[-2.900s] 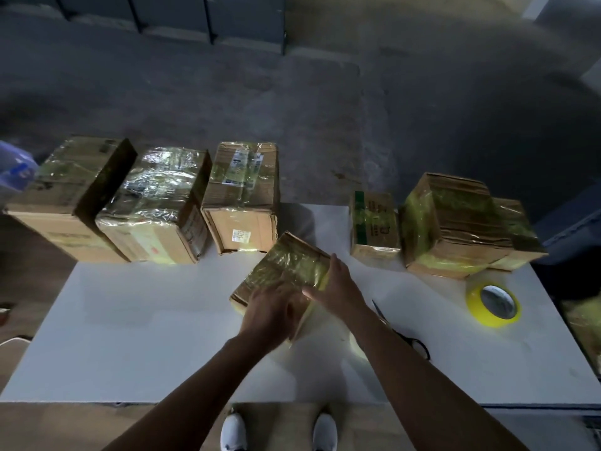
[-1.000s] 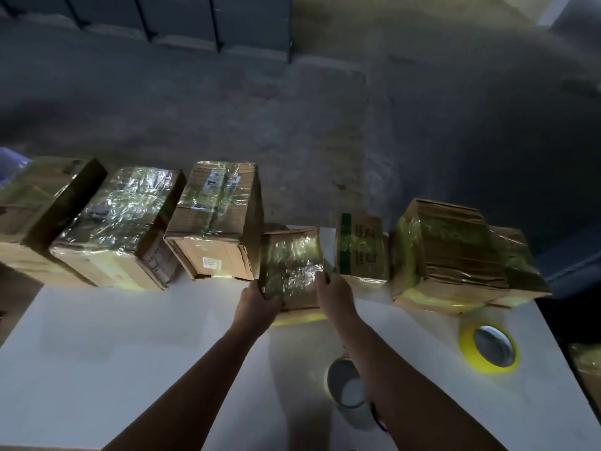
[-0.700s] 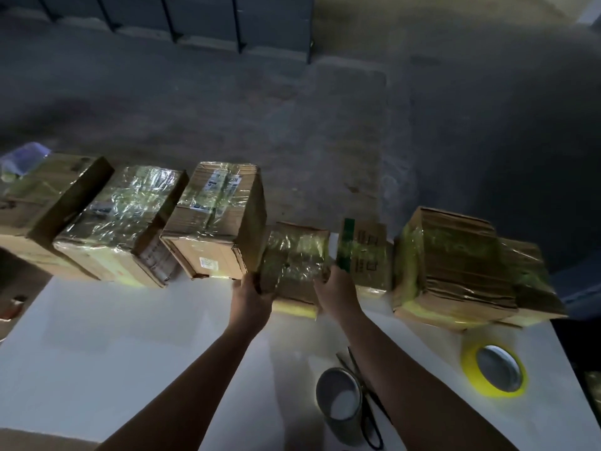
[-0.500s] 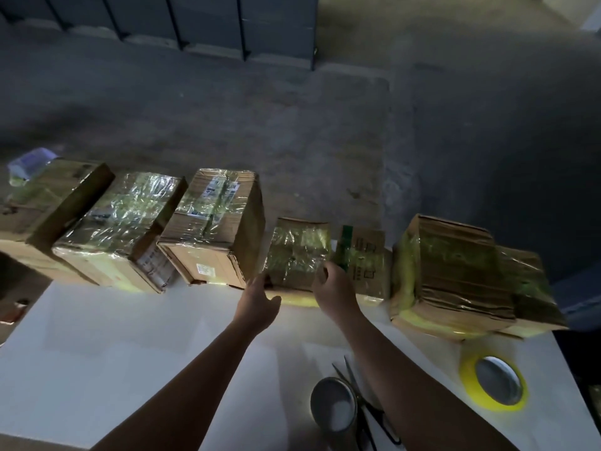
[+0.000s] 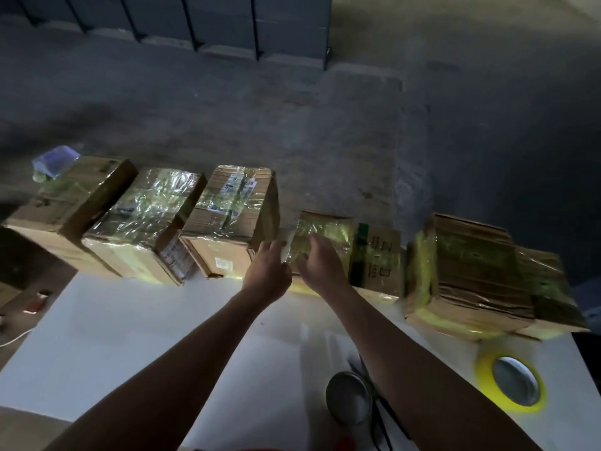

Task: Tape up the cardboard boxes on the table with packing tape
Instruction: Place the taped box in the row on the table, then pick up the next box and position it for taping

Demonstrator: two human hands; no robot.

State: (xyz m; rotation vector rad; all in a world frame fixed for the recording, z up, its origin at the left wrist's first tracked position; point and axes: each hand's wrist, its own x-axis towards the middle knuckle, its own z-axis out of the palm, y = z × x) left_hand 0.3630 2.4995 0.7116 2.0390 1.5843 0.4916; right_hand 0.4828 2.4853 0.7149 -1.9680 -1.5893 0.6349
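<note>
A small tape-wrapped cardboard box [image 5: 328, 231] stands in the back row on the white table [image 5: 130, 336], between a taller taped box [image 5: 234, 216] and a box with a green stripe [image 5: 380, 258]. My left hand [image 5: 268, 273] hovers at its left front corner with loosely curled fingers. My right hand [image 5: 320, 265] lies against its front face, fingers relaxed. Neither hand grips it. A yellow tape roll [image 5: 487, 382] lies at the right front. A second, greyish roll [image 5: 349, 398] sits beside black scissors [image 5: 380, 408] under my right forearm.
Two more taped boxes [image 5: 146, 219] [image 5: 71, 196] stand at the left end of the row. A large taped box [image 5: 468, 268] with a smaller one [image 5: 549, 288] beside it stands at the right end. Bare concrete floor lies beyond the table's far edge.
The small box went from the middle of the table into the gap in the back row. My hands have loosened from its sides and now only touch it.
</note>
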